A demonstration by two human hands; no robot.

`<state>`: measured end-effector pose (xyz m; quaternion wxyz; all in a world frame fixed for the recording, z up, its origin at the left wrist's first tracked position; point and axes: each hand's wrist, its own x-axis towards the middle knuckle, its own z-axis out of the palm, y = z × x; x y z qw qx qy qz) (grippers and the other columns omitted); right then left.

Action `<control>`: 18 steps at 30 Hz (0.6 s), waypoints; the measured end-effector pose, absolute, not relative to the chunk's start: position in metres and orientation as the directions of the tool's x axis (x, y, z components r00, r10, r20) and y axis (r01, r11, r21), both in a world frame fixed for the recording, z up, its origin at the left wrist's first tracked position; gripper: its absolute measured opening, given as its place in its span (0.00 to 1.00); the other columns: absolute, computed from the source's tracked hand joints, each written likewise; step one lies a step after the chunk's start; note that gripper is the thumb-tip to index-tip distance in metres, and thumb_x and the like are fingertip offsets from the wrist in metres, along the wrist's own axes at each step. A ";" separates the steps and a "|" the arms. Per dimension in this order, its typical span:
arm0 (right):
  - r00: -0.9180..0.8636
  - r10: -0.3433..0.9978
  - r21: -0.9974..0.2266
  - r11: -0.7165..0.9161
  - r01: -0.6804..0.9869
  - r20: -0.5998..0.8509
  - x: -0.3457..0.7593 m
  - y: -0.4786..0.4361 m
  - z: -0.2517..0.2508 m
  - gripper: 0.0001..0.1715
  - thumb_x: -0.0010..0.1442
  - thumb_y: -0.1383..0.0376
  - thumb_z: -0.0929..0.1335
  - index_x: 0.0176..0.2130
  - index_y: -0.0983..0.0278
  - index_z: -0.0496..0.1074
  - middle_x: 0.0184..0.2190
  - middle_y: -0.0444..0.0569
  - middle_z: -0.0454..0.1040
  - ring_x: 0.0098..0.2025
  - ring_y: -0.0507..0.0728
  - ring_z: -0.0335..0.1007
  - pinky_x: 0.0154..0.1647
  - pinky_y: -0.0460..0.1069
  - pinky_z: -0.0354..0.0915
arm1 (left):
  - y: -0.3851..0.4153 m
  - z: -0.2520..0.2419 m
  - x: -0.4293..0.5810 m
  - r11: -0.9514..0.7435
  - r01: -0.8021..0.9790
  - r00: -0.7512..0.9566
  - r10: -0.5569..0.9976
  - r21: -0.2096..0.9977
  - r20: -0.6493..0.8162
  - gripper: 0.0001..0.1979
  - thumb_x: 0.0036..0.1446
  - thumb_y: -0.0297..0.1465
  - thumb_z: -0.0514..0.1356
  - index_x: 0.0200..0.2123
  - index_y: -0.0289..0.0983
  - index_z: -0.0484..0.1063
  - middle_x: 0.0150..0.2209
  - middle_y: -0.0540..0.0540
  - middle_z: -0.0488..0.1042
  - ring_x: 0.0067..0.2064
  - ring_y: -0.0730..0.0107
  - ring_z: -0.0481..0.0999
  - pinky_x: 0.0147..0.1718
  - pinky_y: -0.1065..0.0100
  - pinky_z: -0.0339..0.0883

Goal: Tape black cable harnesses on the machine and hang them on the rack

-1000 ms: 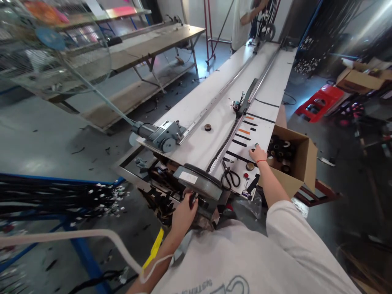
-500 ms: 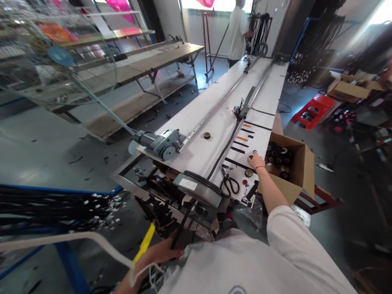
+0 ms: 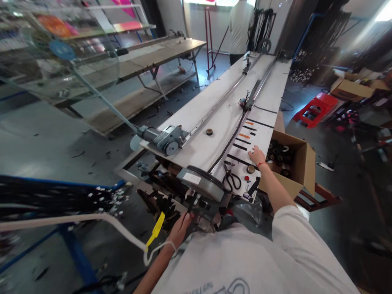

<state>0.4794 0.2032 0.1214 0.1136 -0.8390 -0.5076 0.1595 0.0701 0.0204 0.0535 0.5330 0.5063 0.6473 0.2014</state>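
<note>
Here the long white table (image 3: 214,122) runs far ahead, a grey wheel (image 3: 202,185) at its near end. The black strap (image 3: 190,204) below it looks soft and light, best pinched near its end. The left hand (image 3: 180,228) grips it there; the right hand (image 3: 256,156) lies flat, fingers spread, beside a cardboard box (image 3: 301,167).

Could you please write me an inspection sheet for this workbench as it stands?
Surface: long white bench with metal rails and black tape marks.
Job's things: black strap along a rail; grey wheel housing at the near end.
Clutter: scissors, tape roll.
Hands: left hand at the housing; right hand flat on the bench.
Cables: white hose at left wrist.
Surroundings: cardboard box of rolls, fan, a person at the far end.
</note>
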 end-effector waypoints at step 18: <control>-0.249 0.967 -0.749 0.128 0.650 -0.051 0.230 0.084 0.068 0.09 0.59 0.73 0.62 0.39 0.62 0.68 0.45 0.55 0.74 0.49 0.60 0.71 0.52 0.54 0.66 | 0.080 0.081 0.051 0.223 0.161 0.356 0.896 0.961 -0.267 0.26 0.60 0.56 0.50 0.31 0.37 0.62 0.22 0.55 0.56 0.23 0.77 0.55 0.21 0.73 0.50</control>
